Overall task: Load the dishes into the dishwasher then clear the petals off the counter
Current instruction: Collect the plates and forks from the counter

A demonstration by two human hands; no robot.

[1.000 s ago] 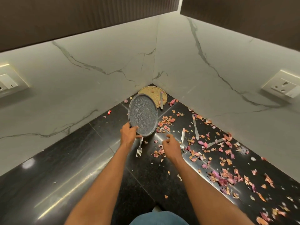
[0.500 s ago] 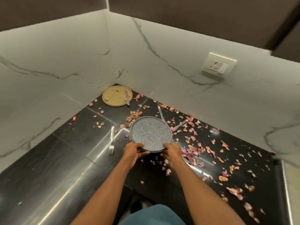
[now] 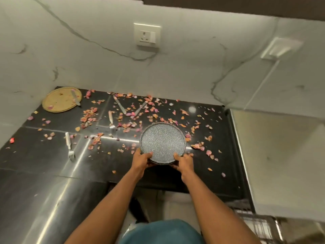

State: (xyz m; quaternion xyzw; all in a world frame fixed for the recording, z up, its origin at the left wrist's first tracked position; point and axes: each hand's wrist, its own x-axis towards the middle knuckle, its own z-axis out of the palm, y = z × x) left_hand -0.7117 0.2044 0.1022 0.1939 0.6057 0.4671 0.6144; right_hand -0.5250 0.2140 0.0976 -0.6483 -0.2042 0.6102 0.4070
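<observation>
Both hands gripped a speckled grey plate point(image 3: 162, 142) by its near rim, the left hand point(image 3: 142, 158) clamped on the left side and the right hand point(image 3: 182, 162) on the right, thumbs lying on top. The plate sat level over the black counter point(image 3: 44, 161), towards its right front edge; whether it touched the surface could not be told. Dried petals point(image 3: 126, 118) lay scattered across the counter's middle and back edge. A tan plate point(image 3: 59, 101) with a knife point(image 3: 75, 98) on it sat in the back left corner. One fork point(image 3: 69, 145) lay near the left front, another point(image 3: 111, 120) nearer the middle.
</observation>
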